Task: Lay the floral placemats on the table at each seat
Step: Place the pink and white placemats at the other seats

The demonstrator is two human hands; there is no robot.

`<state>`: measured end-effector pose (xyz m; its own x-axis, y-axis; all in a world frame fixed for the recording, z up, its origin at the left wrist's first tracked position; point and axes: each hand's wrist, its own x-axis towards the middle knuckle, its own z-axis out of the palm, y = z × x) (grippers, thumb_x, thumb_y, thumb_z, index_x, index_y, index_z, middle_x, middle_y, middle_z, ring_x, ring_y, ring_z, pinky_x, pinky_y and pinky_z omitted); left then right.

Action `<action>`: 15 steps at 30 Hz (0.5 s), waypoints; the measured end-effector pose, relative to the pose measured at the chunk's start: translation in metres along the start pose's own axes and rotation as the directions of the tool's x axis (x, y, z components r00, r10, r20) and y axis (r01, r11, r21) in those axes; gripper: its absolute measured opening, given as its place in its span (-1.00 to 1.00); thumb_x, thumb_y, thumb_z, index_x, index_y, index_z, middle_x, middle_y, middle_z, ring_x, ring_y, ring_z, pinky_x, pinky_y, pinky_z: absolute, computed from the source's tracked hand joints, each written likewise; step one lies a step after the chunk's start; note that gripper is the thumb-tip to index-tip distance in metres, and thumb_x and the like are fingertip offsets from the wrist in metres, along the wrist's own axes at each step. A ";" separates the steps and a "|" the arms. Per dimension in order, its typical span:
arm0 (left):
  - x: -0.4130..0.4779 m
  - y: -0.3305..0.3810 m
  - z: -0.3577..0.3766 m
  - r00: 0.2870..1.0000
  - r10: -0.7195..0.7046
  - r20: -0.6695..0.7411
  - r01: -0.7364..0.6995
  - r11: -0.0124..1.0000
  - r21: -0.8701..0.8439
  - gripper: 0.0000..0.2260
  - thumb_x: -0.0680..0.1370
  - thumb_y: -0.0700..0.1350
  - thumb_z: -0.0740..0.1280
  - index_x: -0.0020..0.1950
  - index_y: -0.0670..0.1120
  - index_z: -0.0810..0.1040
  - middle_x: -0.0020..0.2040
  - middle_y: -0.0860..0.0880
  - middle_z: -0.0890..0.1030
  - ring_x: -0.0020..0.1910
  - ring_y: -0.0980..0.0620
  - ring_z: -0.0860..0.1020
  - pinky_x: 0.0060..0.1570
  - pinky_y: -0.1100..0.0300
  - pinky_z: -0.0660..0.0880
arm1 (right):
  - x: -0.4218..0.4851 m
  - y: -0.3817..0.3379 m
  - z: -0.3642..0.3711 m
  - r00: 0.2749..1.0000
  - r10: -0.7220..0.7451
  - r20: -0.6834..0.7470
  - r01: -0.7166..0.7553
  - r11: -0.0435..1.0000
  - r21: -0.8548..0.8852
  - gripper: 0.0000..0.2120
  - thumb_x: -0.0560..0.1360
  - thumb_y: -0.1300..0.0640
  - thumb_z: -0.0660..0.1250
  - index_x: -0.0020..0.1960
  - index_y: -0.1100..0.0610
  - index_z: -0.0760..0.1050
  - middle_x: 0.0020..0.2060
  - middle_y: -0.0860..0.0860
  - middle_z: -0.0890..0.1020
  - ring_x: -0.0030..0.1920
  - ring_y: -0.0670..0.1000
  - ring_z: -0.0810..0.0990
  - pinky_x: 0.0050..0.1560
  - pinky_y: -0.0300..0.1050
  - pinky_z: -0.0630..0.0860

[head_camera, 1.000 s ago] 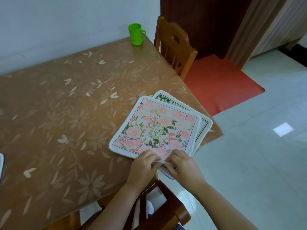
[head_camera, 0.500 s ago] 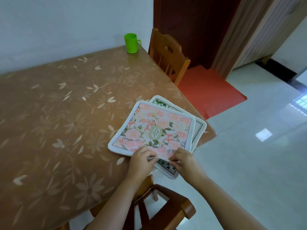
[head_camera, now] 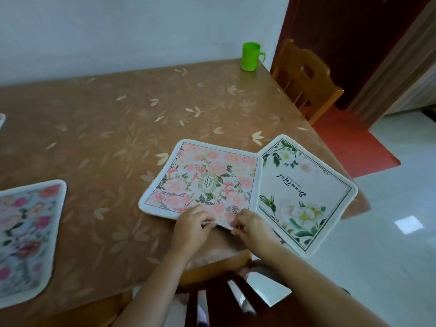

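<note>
A pink floral placemat (head_camera: 205,180) lies flat near the right corner of the brown leaf-patterned table (head_camera: 113,138). My left hand (head_camera: 192,228) pinches its near edge. A white floral placemat (head_camera: 304,197) with script lettering is fanned out to its right, and much of it overhangs the table corner above the floor. My right hand (head_camera: 251,224) is closed where the two mats meet and seems to grip the white one's near-left edge. Another, multicoloured floral placemat (head_camera: 26,234) lies flat at the table's near left.
A green cup (head_camera: 251,56) stands at the far right corner of the table. One wooden chair (head_camera: 304,81) is tucked in on the right side; a darker chair (head_camera: 224,293) is below my arms. A red floor mat (head_camera: 354,142) lies beyond. Another mat's edge (head_camera: 2,119) shows at far left.
The white placemat has slid out from under the pink one and swung right past the table corner. The view has turned left, bringing the multicoloured mat into sight.
</note>
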<state>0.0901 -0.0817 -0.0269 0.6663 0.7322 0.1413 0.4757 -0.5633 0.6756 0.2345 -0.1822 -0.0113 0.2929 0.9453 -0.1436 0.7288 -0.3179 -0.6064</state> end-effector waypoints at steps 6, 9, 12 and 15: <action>-0.025 -0.046 -0.030 0.993 -0.094 -0.074 0.097 0.995 0.032 -0.88 0.29 -0.28 0.52 -0.25 -0.16 0.63 -0.28 -0.05 0.59 -0.25 -0.04 0.54 -0.25 0.15 0.45 | 0.029 -0.031 0.040 0.981 -0.153 0.120 0.169 0.976 -0.137 -0.84 0.48 0.21 0.28 0.03 0.23 0.52 0.02 0.16 0.52 0.09 0.13 0.46 0.06 -0.06 0.38; -0.031 -0.058 -0.030 0.986 -0.142 -0.087 0.143 0.990 -0.003 -0.90 0.30 -0.26 0.51 -0.26 -0.15 0.63 -0.27 -0.04 0.59 -0.24 -0.04 0.54 -0.25 0.16 0.45 | 0.037 -0.036 0.054 0.966 -0.210 0.147 0.234 0.958 -0.168 -0.83 0.47 0.20 0.27 0.03 0.24 0.51 0.03 0.19 0.51 0.07 0.16 0.45 0.09 0.02 0.42; -0.034 -0.064 -0.025 0.981 -0.184 -0.063 0.181 0.982 -0.052 -0.91 0.33 -0.25 0.50 -0.24 -0.15 0.62 -0.24 -0.06 0.58 -0.22 -0.05 0.54 -0.18 0.06 0.50 | 0.039 -0.037 0.063 0.968 -0.207 0.143 0.231 0.956 -0.182 -0.85 0.41 0.25 0.30 -0.03 0.28 0.50 0.00 0.21 0.51 0.04 0.19 0.46 0.03 0.09 0.45; -0.042 -0.071 -0.022 0.984 -0.178 -0.015 0.178 0.984 -0.021 -0.92 0.36 -0.23 0.47 -0.18 -0.15 0.62 -0.18 -0.07 0.57 -0.12 -0.06 0.51 -0.07 0.12 0.41 | 0.038 -0.036 0.069 0.969 -0.192 0.154 0.218 0.961 -0.171 -0.87 0.35 0.30 0.33 -0.10 0.29 0.50 -0.06 0.22 0.52 -0.01 0.20 0.47 -0.03 0.08 0.46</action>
<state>0.0156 -0.0634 -0.0650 0.5622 0.8265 0.0294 0.5743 -0.4158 0.7052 0.1770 -0.1296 -0.0487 0.0484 0.9885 -0.1431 0.8701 -0.1120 -0.4801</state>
